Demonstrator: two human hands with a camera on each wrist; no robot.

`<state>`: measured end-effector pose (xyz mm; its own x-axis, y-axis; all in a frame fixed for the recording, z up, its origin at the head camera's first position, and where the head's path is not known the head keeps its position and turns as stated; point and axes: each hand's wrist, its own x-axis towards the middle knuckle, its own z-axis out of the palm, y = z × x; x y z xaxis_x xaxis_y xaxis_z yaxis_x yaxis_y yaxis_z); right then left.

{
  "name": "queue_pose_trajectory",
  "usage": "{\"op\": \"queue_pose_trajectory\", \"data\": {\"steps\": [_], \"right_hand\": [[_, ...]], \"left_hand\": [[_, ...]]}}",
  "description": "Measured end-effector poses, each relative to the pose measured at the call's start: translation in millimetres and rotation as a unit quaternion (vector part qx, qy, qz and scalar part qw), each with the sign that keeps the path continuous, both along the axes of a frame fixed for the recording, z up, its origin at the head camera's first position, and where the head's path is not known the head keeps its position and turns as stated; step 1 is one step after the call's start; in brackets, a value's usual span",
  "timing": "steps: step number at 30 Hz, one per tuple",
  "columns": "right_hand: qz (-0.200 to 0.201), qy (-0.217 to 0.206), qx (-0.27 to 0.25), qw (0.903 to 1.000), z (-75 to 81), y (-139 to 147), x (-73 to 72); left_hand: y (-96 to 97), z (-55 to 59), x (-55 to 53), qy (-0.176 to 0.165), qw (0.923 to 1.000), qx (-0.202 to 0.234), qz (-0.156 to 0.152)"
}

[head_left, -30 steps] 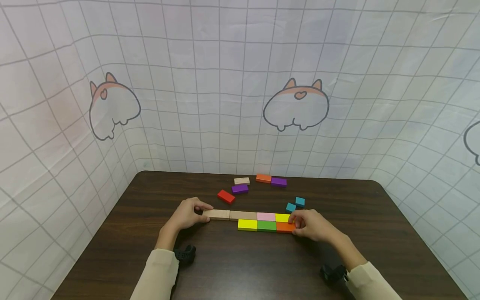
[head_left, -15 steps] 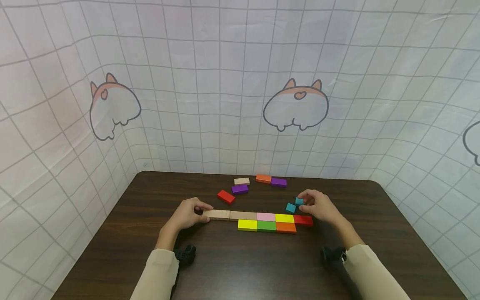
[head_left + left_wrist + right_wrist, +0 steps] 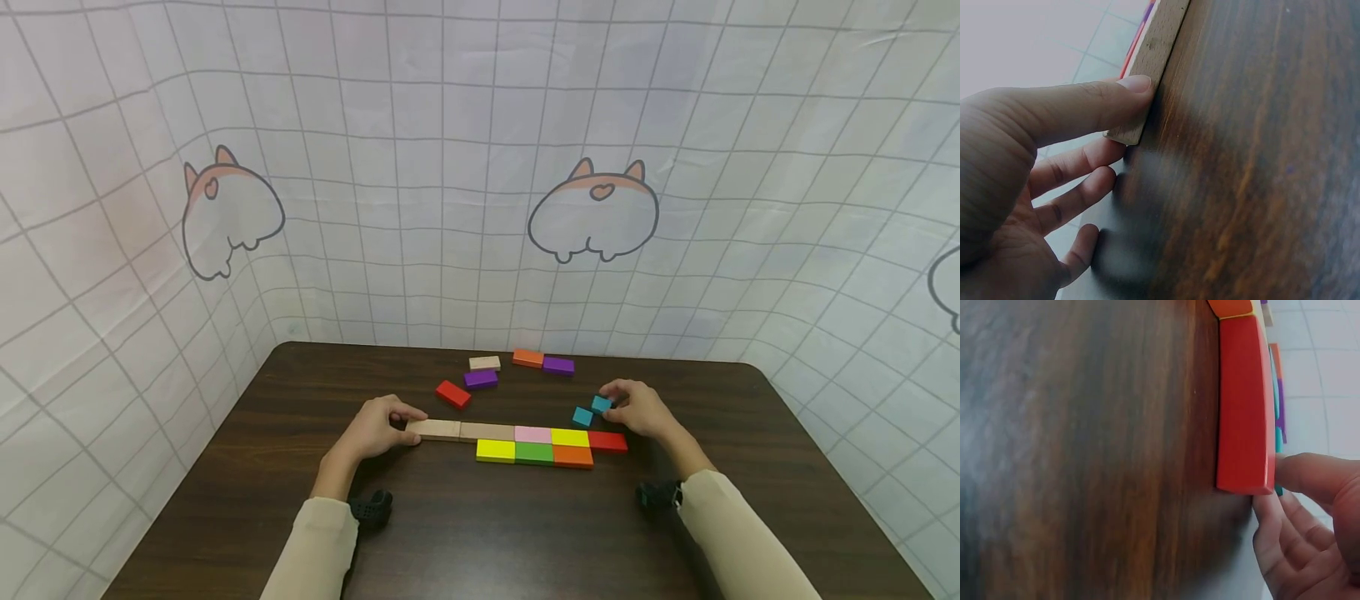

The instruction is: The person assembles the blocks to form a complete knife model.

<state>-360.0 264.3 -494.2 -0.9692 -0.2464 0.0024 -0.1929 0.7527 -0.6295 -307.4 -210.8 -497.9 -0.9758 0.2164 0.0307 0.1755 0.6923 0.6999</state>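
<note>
My left hand point(image 3: 375, 427) pinches the left end of a plain wooden block point(image 3: 435, 429) between thumb and index finger; the left wrist view shows the thumb on the side of this wooden block point(image 3: 1157, 44). From there a row runs right: a second wooden block point(image 3: 487, 432), a pink block point(image 3: 533, 434), a yellow block point(image 3: 570, 437) and a red block point(image 3: 608, 442). Against its front side lie yellow point(image 3: 496, 451), green point(image 3: 534, 453) and orange point(image 3: 573, 457) blocks. Behind the row's right end, my right hand point(image 3: 641, 408) pinches a small blue block point(image 3: 601, 404). Another blue block point(image 3: 582, 416) lies beside it.
Behind the row lie a loose red block point(image 3: 453, 394), a purple block point(image 3: 481, 379) and a wooden block point(image 3: 484, 363). Further right, an orange block point(image 3: 528, 357) touches another purple block point(image 3: 558, 366). A white gridded curtain point(image 3: 420, 283) surrounds the dark table point(image 3: 480, 533).
My right hand has left the row's right end, uncovering the red block there, and moved back to the further blue block, which it now pinches. My left hand has stayed put.
</note>
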Motion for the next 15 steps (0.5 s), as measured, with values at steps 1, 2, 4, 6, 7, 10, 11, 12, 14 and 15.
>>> {"op": "queue_pose_trajectory", "data": {"steps": [1, 2, 4, 6, 7, 10, 11, 12, 14, 15], "right_hand": [[-0.001, 0.003, 0.001, 1.0000, 0.2, 1, 0.1], [-0.001, 0.006, 0.003, 1.0000, 0.6, 3, 0.5], [-0.001, 0.016, 0.004, 0.9999, 2.3, 5, 2.1], [0.006, 0.026, 0.004, 0.9996, 5.3, 8, 4.6], [0.008, 0.030, 0.003, 0.9995, 6.9, 9, 6.0], [0.021, 0.038, -0.002, 0.9991, 12.4, 12, 12.5], [0.030, 0.040, -0.003, 0.9988, 14.5, 13, 15.5], [0.035, 0.039, -0.005, 0.9986, 16.2, 14, 18.7], [0.046, 0.038, -0.006, 0.9982, 19.3, 16, 25.9], [0.054, 0.038, -0.005, 0.9978, 20.7, 17, 29.6]], "left_hand": [[0.0, 0.0, -0.2, 0.000, 1.0000, 0.000, 0.000], [0.0, -0.1, -0.7, 0.001, 1.0000, 0.000, -0.001], [-0.3, -0.1, -1.3, 0.002, 1.0000, 0.001, -0.004], [-0.4, -0.3, -1.8, 0.002, 1.0000, 0.002, -0.006], [-0.4, -0.3, -1.9, 0.002, 1.0000, 0.001, -0.006], [-0.3, -0.1, -1.9, 0.002, 1.0000, 0.001, -0.005], [-0.2, 0.1, -1.8, 0.002, 1.0000, 0.001, -0.004], [0.1, 0.3, -1.5, 0.002, 1.0000, 0.000, -0.004], [0.4, 0.3, -1.3, 0.000, 1.0000, 0.000, -0.004], [0.5, 0.3, -1.2, 0.000, 1.0000, 0.000, -0.004]]}}
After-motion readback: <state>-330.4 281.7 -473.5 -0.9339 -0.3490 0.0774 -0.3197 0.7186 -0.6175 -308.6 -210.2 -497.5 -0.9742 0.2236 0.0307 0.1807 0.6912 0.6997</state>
